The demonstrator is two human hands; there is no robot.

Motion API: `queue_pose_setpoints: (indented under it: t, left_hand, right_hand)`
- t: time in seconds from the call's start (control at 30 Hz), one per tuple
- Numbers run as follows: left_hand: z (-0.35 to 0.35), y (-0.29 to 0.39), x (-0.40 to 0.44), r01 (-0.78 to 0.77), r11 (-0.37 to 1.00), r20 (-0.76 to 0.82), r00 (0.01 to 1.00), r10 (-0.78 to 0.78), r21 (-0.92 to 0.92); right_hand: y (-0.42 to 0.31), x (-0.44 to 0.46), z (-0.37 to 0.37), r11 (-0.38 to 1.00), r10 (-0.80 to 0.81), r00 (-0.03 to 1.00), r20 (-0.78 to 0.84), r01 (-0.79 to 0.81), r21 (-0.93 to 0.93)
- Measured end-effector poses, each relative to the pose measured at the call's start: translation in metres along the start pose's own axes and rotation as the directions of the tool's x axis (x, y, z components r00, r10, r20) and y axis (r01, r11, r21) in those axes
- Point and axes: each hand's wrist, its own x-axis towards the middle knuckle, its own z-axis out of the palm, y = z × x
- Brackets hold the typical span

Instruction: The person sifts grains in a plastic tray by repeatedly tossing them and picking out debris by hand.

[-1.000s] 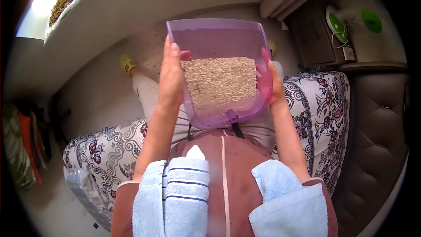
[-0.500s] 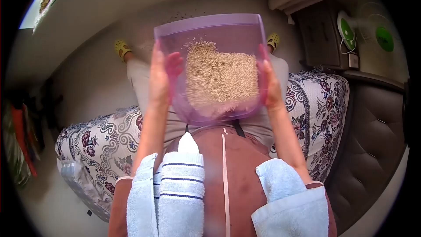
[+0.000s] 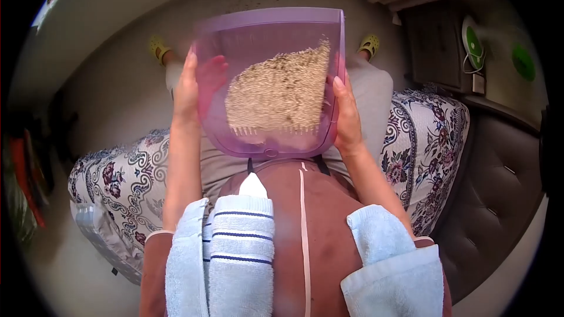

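A purple see-through plastic winnowing pan [image 3: 252, 40] is held up over my lap between both hands. My left hand [image 3: 187, 94] grips its left side, with the fingers showing through the plastic from underneath. On the opposite side, my right hand [image 3: 348, 117] is closed around the edge, thumb on top. Pale straw-coloured grain [image 3: 276, 91] with darker bits lies in the pan, its upper edge slanting up toward the right wall. Some of the grain is smeared by motion. The pan's rounded end is close to my belly, and its wide straight edge faces away.
A pale blue towel [image 3: 241, 258] hangs down my front. Beneath me is a seat with a flowered cover [image 3: 126, 185]. Dark specks [image 3: 252, 3] lie on the floor past the pan. A green-and-white fan [image 3: 473, 41] stands at the right beside a dark cabinet [image 3: 435, 53].
Both hands have shifted the pan left and a little away from me. The grain has slid inside it, from a stepped heap higher on the left to a slope rising on the right.
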Motion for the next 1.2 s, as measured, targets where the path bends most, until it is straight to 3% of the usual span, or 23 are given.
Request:
queue_pose_setpoints:
  t: [0.07,0.13,0.17,0.27,0.3,0.33,0.43,0.5,0.53,0.6,0.67,0.73,0.83,0.87,0.93,0.97,1.07,1.1,1.17,1.2]
  left_hand:
    - [0.002,0.013,0.000,0.008,0.999,-0.004,1.000,-0.008,0.050]
    - [0.038,-0.004,-0.002,-0.313,0.936,0.059,0.950,0.307,0.164]
    - [0.057,0.008,-0.020,-0.102,0.962,0.063,0.991,0.122,-0.254]
    - [0.055,-0.024,-0.011,-0.323,0.941,0.126,0.943,0.310,0.103]
    - [0.044,-0.016,-0.013,-0.222,0.973,0.076,0.973,0.217,0.067]
    - [0.033,-0.005,-0.016,-0.121,0.992,0.027,0.992,0.120,0.030]
    - [-0.007,0.016,0.001,-0.043,0.999,0.079,0.996,0.042,0.014]
    - [0.012,0.014,-0.005,-0.133,0.984,0.019,0.991,0.132,0.118]
    - [0.029,0.010,-0.007,-0.175,0.968,0.000,0.984,0.178,0.177]
    - [0.063,-0.011,-0.023,-0.291,0.946,-0.006,0.955,0.295,0.143]
    - [0.071,-0.026,-0.024,-0.324,0.946,-0.025,0.946,0.324,0.012]
    - [0.043,-0.007,-0.021,-0.064,0.992,-0.081,0.994,0.073,0.111]
    - [-0.004,0.011,0.002,0.029,0.999,0.038,0.999,-0.030,0.014]
    - [-0.010,0.015,0.005,0.062,0.998,0.068,0.996,-0.062,0.005]
    - [0.015,0.006,-0.001,-0.083,0.992,0.025,0.996,0.081,0.094]
    - [0.037,0.001,-0.003,-0.155,0.977,0.018,0.988,0.154,0.147]
    - [0.070,-0.025,-0.025,-0.323,0.945,-0.016,0.946,0.324,0.049]
    - [0.068,-0.032,-0.023,-0.369,0.929,-0.013,0.929,0.370,0.034]
    - [0.034,-0.020,-0.021,-0.193,0.979,-0.035,0.980,0.195,0.057]
    - [0.017,-0.009,-0.018,-0.100,0.995,-0.049,0.994,0.101,0.020]
  right_hand:
    - [0.002,0.012,-0.019,0.994,0.105,0.995,-0.004,-0.105,0.011]
    - [-0.014,0.026,-0.055,0.961,0.258,0.965,0.054,-0.262,0.087]
    - [-0.019,0.031,-0.068,0.969,0.212,0.971,0.108,-0.223,0.104]
    - [-0.022,0.021,-0.069,0.971,0.124,0.990,0.067,-0.135,0.197]
    - [-0.016,0.018,-0.056,0.999,-0.054,0.998,0.015,0.054,0.003]
    - [-0.014,0.013,-0.052,1.000,-0.030,1.000,-0.009,0.030,0.001]
    - [-0.005,0.009,-0.035,0.999,0.042,0.998,-0.043,-0.041,0.021]
    - [0.001,0.008,-0.023,0.995,0.091,0.994,-0.061,-0.088,0.054]
    - [-0.013,0.015,-0.034,0.971,0.192,0.981,0.001,-0.190,0.145]
    - [-0.021,0.032,-0.076,0.952,0.248,0.958,0.145,-0.268,0.146]
    - [-0.025,0.025,-0.064,0.958,0.192,0.979,0.075,-0.203,0.201]
    - [-0.016,0.014,-0.048,0.987,0.102,0.995,0.001,-0.101,0.128]
    - [0.023,0.000,-0.015,0.982,-0.126,0.991,-0.050,0.118,-0.145]
    - [0.016,0.002,-0.015,0.997,-0.008,0.998,-0.066,0.003,-0.077]
    - [-0.007,0.011,-0.024,0.972,0.231,0.970,-0.076,-0.226,0.066]
    - [-0.015,0.021,-0.041,0.965,0.258,0.966,-0.007,-0.258,0.049]
    - [-0.024,0.035,-0.087,0.963,0.233,0.954,0.188,-0.253,0.092]
    - [-0.020,0.031,-0.084,0.988,0.144,0.982,0.122,-0.150,0.038]
    - [-0.011,0.021,-0.045,0.994,-0.041,0.999,0.022,0.043,-0.100]
    - [-0.001,0.013,-0.030,0.996,-0.048,0.998,0.031,0.050,-0.069]
